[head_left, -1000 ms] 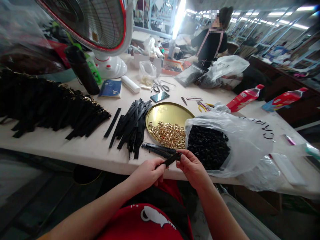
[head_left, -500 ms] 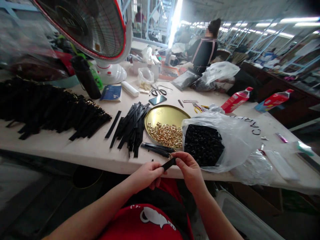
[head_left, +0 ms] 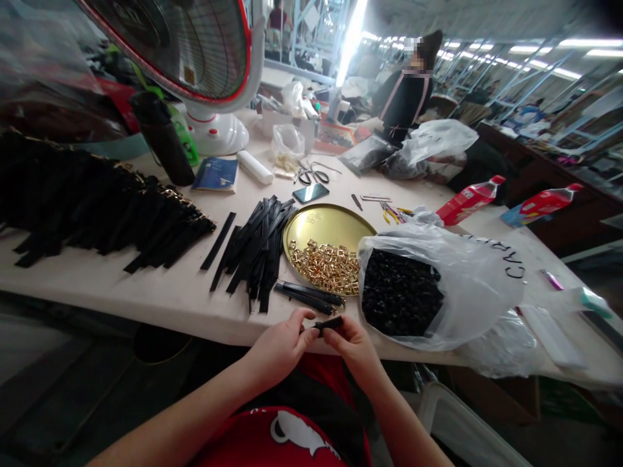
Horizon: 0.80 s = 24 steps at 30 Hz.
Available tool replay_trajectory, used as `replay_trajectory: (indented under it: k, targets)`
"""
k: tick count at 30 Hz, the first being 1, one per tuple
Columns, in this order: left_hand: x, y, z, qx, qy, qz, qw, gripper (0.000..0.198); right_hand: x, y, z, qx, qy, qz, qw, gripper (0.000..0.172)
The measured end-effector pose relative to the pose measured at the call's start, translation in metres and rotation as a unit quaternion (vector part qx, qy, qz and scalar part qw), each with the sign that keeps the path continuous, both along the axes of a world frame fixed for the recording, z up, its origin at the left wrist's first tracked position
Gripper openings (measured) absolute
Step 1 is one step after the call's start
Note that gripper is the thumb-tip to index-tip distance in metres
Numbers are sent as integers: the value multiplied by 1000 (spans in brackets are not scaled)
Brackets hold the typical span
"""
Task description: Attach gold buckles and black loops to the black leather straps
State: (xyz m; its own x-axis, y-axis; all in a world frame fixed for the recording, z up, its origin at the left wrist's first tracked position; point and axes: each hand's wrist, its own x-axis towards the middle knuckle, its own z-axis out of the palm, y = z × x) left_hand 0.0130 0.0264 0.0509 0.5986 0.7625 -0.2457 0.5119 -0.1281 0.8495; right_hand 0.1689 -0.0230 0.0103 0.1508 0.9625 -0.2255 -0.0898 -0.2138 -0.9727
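Note:
Between my two hands, just over the table's front edge, is a short black strap [head_left: 329, 323]. My left hand [head_left: 287, 340] pinches its left end, and my right hand [head_left: 354, 347] grips the other end with thumb and fingers. Several black straps with gold ends [head_left: 309, 297] lie just beyond my hands. Behind them a round gold tray [head_left: 335, 224] holds a heap of small gold buckles [head_left: 327, 267]. To the right, a clear plastic bag [head_left: 467, 285] lies open, full of small black pieces [head_left: 402, 292]. A loose pile of black straps [head_left: 260, 250] is left of the tray.
A large heap of black straps with gold ends [head_left: 97, 207] covers the table's left side. Behind stand a fan [head_left: 217, 133] and a dark bottle [head_left: 160, 139]. A phone [head_left: 310, 192], scissors [head_left: 311, 174], pliers [head_left: 392, 213] and red-labelled bottles [head_left: 470, 201] lie farther back. A person [head_left: 406, 97] stands beyond.
The strap in my hands has been turned, and its left end now sits in my left fingertips. My right hand has shifted down and left. The camera view has moved slightly.

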Motion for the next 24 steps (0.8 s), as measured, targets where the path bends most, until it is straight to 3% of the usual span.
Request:
replay_trajectory:
  k: [4, 6, 8, 11, 14, 19, 24]
  targets:
    - [-1, 12, -13, -36, -62, 10, 997, 36, 2, 13, -3, -5, -3, 49, 999, 19]
    - [-2, 20, -18, -53, -92, 29, 994, 31, 16, 29, -2, 5, -60, 61, 996, 19]
    - [-2, 27, -22, -73, -92, 68, 991, 29, 36, 53, -2, 33, -166, 24, 985, 17]
    - [-1, 33, -26, -100, -91, 106, 985, 29, 63, 94, -6, 52, -398, -11, 916, 12]
    - [1, 35, -29, -110, -101, 115, 982, 28, 74, 126, -15, -23, -502, 17, 865, 9]
    - [-1, 36, -31, -126, -100, 121, 980, 28, 77, 142, -29, -50, -470, 16, 881, 13]
    - [-1, 38, -30, -136, -130, 131, 973, 30, 78, 125, -17, -32, -393, 0, 919, 16]
